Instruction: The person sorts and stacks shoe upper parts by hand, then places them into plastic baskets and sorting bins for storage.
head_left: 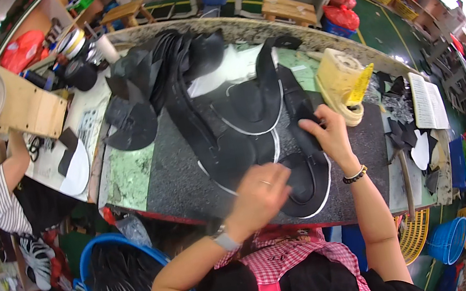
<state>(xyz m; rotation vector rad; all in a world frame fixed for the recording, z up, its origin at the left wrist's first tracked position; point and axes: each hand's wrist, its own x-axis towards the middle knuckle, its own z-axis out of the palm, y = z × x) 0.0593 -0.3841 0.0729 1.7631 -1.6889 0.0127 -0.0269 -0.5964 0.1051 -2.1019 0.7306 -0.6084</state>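
Black shoe-upper pieces (pixel 251 105) with white edging lie spread over the dark work mat (pixel 172 186) in front of me. My right hand (pixel 329 132) pinches the upper part of the nearest piece (pixel 316 184), thumb on top. That piece curves toward me, its white edge running around the near end. Over its left side hovers or rests my left hand (pixel 261 196), fingers bent and a little blurred; whether it touches the piece I cannot tell. Another white-edged piece (pixel 229 158) lies beyond the left hand, partly covered by it.
Stacked black pieces (pixel 170 63) fill the far left of the bench. A cream tape roll (pixel 339 72) and an open notebook (pixel 428 100) are to the right. Below left stands a blue basket (pixel 88 256) of black strips. Another person (pixel 3 190) works at the left beside a beige machine (pixel 9 99).
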